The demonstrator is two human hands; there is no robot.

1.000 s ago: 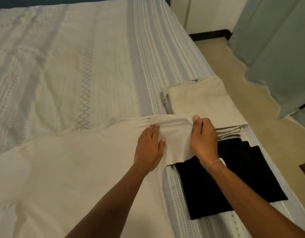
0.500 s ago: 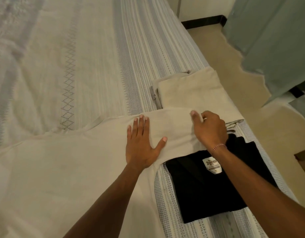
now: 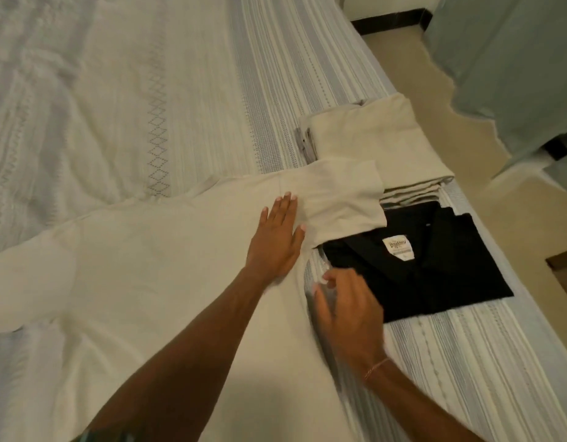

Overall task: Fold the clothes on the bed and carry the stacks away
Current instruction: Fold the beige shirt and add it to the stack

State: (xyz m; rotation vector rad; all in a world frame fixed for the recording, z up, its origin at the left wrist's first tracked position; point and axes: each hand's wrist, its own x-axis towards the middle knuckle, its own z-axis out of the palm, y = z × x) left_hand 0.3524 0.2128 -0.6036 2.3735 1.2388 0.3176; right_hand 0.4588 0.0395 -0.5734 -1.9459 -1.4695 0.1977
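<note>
On the bed (image 3: 180,90), my left hand (image 3: 276,240) presses flat on the cream shirt (image 3: 148,266); right hand (image 3: 346,311) is too blurred, can't tell its grip.

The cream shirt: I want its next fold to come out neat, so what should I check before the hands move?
1. Shirt spread flat on the bed: ok.
2. Left hand flat on the shirt, pinning it: ok.
3. Right hand gripping the shirt's edge: cannot tell, it is blurred.
4. Sleeve clear of other clothes: not ok, it overlaps the black shirt.
5. Cream stack folded and out of the way: ok.
</note>
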